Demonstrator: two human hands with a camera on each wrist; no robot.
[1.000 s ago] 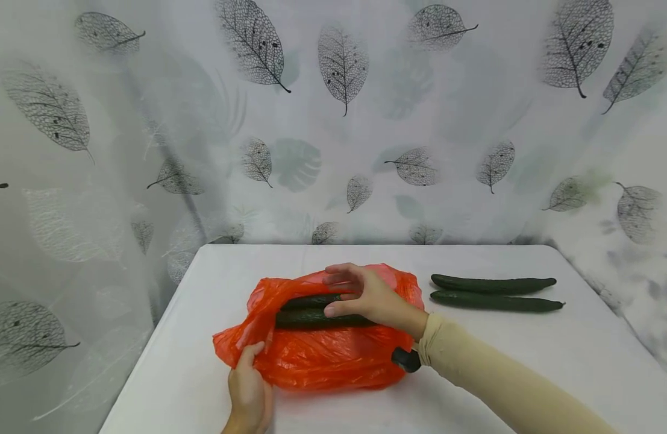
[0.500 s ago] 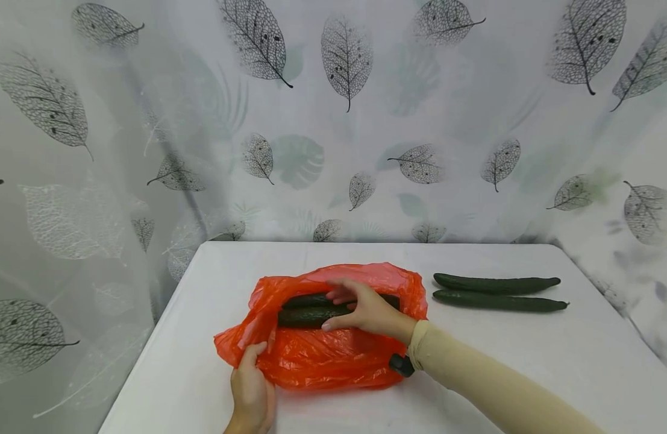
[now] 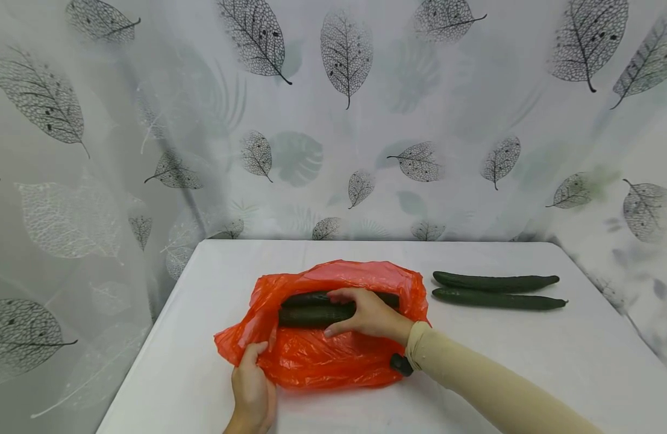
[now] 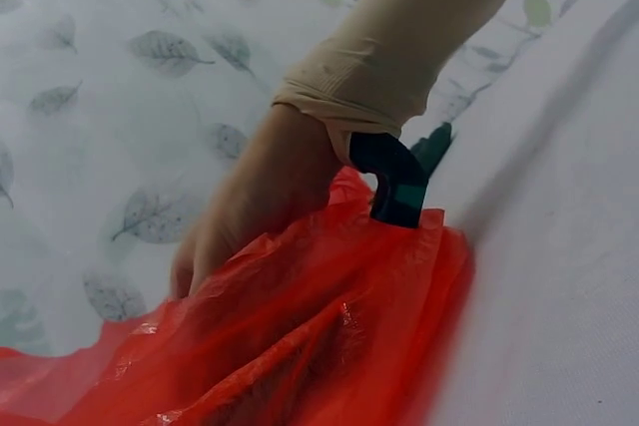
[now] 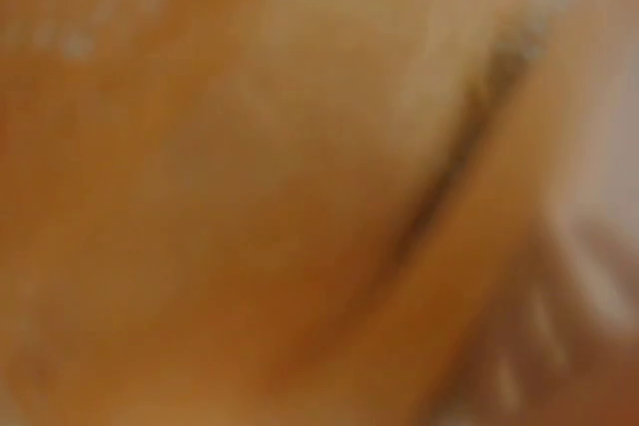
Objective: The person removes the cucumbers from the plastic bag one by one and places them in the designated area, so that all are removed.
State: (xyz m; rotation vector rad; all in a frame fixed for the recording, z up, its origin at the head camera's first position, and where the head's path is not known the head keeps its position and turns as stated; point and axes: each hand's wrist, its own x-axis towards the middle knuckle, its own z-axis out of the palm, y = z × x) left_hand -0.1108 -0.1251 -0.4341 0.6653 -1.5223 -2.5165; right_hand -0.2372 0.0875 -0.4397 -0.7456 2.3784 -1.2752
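Note:
In the head view an orange-red plastic bag (image 3: 322,361) lies on its side at mid-table, its mouth spread open. Inside it two dark green cucumbers sit side by side, a front cucumber (image 3: 306,316) and a rear cucumber (image 3: 306,298). My left hand (image 3: 250,386) pinches the bag's near left edge, thumb on top. Over the middle of the cucumbers, my right hand (image 3: 368,316) has its fingers curled and its thumb at the front cucumber's near side; it grips that cucumber. Its fingertips are partly hidden. The right wrist view is too close and blurred to read.
On the table's right side lie two more cucumbers, a back one (image 3: 496,282) and a nearer one (image 3: 498,299). A black camera mount (image 4: 399,187) hangs under the right wrist, by the bag. A leaf-patterned curtain (image 3: 344,150) stands behind the white table (image 3: 490,355).
My right hand has come down onto the cucumbers in the bag, and its fingers have curled from a more spread pose. The left hand keeps its hold on the bag.

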